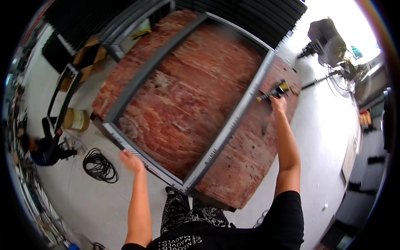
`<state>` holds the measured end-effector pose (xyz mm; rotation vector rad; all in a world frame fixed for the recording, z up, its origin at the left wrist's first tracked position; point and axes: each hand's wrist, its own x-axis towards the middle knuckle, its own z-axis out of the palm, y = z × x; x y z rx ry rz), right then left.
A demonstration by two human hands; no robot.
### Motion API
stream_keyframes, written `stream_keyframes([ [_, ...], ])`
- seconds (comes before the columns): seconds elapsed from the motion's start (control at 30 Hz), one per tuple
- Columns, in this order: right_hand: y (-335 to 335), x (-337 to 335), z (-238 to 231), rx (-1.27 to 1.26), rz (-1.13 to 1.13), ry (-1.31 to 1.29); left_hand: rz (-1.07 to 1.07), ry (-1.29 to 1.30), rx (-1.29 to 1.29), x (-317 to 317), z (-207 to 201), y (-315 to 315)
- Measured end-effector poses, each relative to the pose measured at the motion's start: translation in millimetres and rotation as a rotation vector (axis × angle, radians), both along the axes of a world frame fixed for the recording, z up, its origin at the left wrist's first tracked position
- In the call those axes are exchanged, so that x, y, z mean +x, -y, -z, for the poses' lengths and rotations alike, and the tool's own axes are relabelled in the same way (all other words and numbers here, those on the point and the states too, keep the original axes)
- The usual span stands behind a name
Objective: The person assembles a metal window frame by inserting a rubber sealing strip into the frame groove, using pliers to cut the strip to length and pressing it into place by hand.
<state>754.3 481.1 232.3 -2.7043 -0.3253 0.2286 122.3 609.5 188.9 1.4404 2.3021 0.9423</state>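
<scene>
A large rectangular grey metal frame [246, 104] lies tilted across a worn reddish wooden tabletop [191, 96]. Strips of printed film cover parts of its bars. My left hand [132, 161] is closed at the frame's near left bar, its fingers partly hidden by the edge. On the right, outside the frame, my right hand [278, 104] is closed around a black-and-yellow power tool [280, 89], which looks like a cordless drill. Close to that hand lies a small tool with an orange part [266, 124], too blurred to name.
Dark profiles [250, 16] are stacked beyond the table. Standing fans [335, 50] are at the far right. To the left are a coiled black cable [100, 165], a bucket [76, 120], an open cardboard box [89, 58] and another person [46, 146] holding a dark frame [66, 96].
</scene>
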Motion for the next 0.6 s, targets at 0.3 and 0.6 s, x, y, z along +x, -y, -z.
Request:
stream_keyframes([
  [0.3, -34, 31, 93, 0.102, 0.264, -0.163, -0.148, -0.207, -0.070, 43, -30, -32],
  [0.6, -11, 23, 9, 1.079, 0.125, -0.648, -0.122, -0.065, -0.123, 50, -36, -32],
])
